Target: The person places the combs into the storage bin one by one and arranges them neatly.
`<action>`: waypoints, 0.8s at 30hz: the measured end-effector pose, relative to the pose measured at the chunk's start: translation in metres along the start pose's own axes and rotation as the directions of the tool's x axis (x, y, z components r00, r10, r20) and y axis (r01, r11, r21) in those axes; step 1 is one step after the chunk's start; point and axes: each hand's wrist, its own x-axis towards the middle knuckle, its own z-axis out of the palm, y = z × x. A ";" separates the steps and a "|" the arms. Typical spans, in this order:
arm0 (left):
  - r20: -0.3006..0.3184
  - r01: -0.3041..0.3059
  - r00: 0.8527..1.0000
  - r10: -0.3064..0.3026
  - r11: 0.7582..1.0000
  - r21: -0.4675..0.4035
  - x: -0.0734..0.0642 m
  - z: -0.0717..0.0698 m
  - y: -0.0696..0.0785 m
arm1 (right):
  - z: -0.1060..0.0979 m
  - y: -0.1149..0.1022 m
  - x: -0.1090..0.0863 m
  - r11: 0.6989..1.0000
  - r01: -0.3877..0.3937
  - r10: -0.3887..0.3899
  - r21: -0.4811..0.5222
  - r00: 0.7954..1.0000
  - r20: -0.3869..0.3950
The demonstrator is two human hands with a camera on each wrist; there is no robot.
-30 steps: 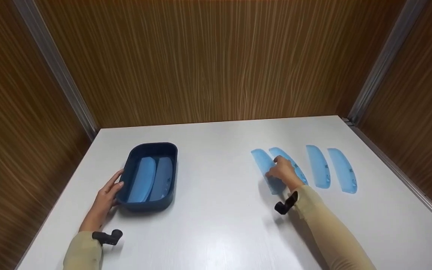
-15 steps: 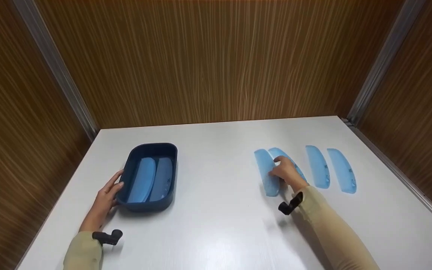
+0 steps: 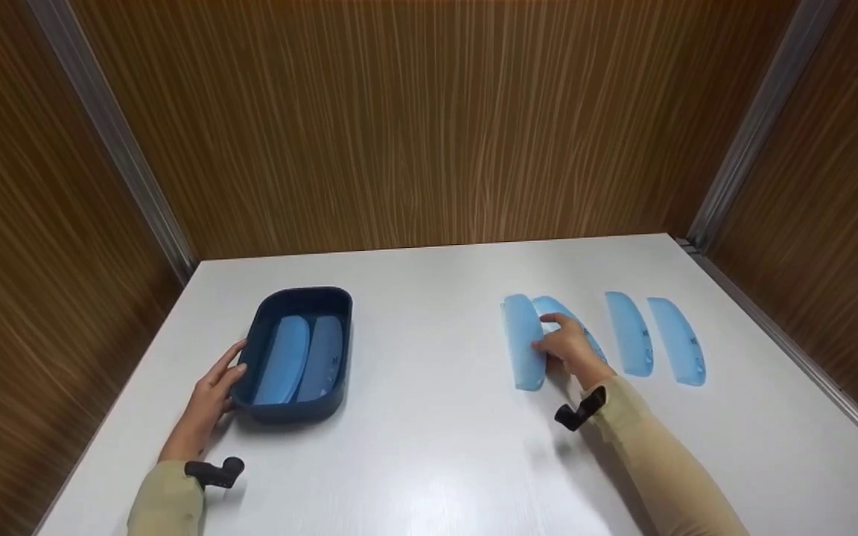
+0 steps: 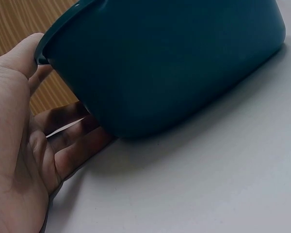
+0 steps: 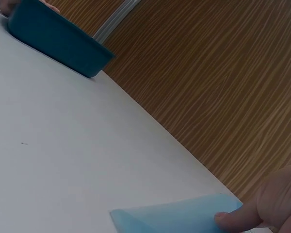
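Observation:
In the head view, my left hand is at the near-left side of a dark blue tub. Its thumb is at the rim, and in the left wrist view its other fingers reach against the lower wall. Two blue half-moon pieces, one light and one darker, lie side by side inside the tub. To the right, my right hand pinches a light blue, translucent half-moon piece by its right edge. The thumb shows on it in the right wrist view. A paler strip shows along its left edge.
Just behind the right hand lies another half-moon piece, partly covered by the fingers. Two more, a nearer one and an outer one, lie farther right on the white table. Wood-grain panels enclose the table.
The right hand has taken hold of the leftmost half-moon piece. The piece has tipped and turned, its near end shifting left. The left hand and the tub have stayed in place.

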 end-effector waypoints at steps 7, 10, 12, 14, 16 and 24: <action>-0.003 0.018 1.000 -0.018 1.000 -0.014 0.000 -0.001 0.000 | 0.002 -0.002 0.000 0.995 -0.040 0.043 0.097 0.998 -0.034; 0.000 0.022 1.000 -0.022 1.000 -0.022 0.001 -0.001 0.000 | 0.002 -0.004 -0.001 0.990 -0.057 0.062 0.127 0.998 -0.032; 0.000 0.018 1.000 -0.018 1.000 -0.023 0.001 0.000 0.000 | 0.002 -0.005 -0.003 0.983 -0.076 0.080 0.166 0.997 -0.019; 0.002 0.013 1.000 -0.013 1.000 -0.026 0.001 0.000 0.000 | 0.003 -0.006 -0.004 0.972 -0.098 0.100 0.214 0.995 0.003; 0.003 0.010 1.000 -0.010 1.000 -0.027 0.000 0.000 0.000 | 0.004 -0.008 -0.006 0.957 -0.120 0.118 0.266 0.993 0.023; 0.000 0.026 1.000 -0.026 0.999 -0.032 -0.001 0.001 0.000 | 0.012 -0.012 -0.011 0.919 -0.124 0.100 0.373 0.992 0.082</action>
